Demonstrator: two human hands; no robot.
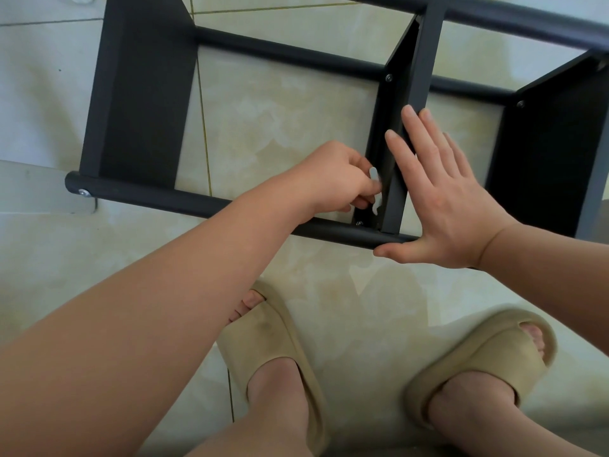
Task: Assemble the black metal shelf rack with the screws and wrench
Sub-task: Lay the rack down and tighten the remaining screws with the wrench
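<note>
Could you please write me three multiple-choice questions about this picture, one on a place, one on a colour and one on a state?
1. Where is the wrench?
A) on the floor tiles
B) at the middle shelf, in the left hand
C) on the left shelf

2. What colour are the slippers?
A) beige
B) red
C) blue

3. How is the right hand?
A) clenched in a fist
B) gripping a screw
C) open, flat against the middle shelf

Answers:
1 B, the left hand pinches it by that shelf's lower corner.
2 A, both are beige.
3 C, its fingers lie straight along the shelf's edge.
</note>
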